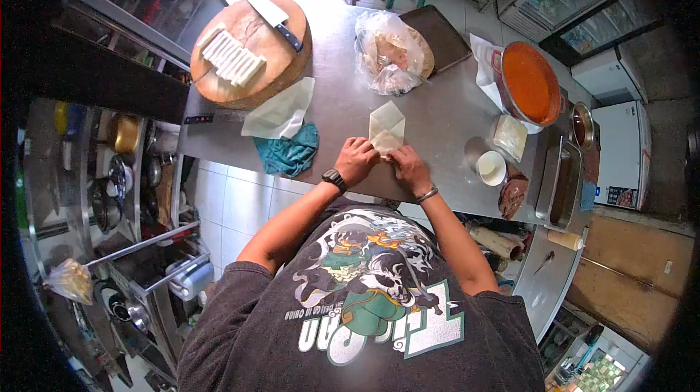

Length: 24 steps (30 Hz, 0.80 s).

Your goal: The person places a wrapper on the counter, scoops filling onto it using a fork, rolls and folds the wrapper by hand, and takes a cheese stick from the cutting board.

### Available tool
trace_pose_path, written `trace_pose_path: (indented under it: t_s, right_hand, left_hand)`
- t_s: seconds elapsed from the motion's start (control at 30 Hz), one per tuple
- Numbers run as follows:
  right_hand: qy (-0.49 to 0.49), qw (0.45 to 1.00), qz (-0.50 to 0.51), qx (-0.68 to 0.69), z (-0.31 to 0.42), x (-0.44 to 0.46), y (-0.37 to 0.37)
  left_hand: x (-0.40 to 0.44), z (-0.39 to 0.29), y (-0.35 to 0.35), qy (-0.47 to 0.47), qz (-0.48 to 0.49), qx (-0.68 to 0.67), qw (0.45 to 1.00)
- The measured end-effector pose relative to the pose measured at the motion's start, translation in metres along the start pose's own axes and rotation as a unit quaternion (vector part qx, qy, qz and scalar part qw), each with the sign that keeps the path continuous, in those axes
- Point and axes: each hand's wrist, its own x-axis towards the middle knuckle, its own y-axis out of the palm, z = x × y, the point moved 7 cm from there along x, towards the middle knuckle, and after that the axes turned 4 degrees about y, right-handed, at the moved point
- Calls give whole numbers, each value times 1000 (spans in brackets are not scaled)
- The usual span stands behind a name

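Observation:
A pale spring roll wrapper [387, 123] lies on the steel table, its sides folded in and its point facing away from me. My left hand [356, 160] has curled fingers on its near left corner. On the near right corner, my right hand [410, 169] is closed in the same way. Any filling under my fingers is hidden. Left of my hands are a crumpled teal cloth [289, 151] and a loose pale sheet [281, 111]. Beyond the wrapper sits a clear plastic bag [386, 53] around a pinkish mass with a fork in it.
A round wooden board [288, 64] at the far left holds a row of white rolls [232, 56] and a knife [273, 18]. On the right stand a pot of orange sauce [531, 82], a white cup [492, 168] and a steel tray [560, 180]. A dark tray [441, 35] lies behind the bag.

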Motion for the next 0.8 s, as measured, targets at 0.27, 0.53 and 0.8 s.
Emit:
trace_pose_path:
  t_s: [0.27,0.53,0.8]
  right_hand:
    - [8,1000,-18,22,2,0,-5]
    - [68,994,14,79,-19,6,0]
    - [11,999,37,15,-22,24,0]
  left_hand:
    - [10,16,4,-60,59,-50,995]
    - [10,23,10,-93,77,-82,989]
    - [8,27,13,-133,82,-100,983]
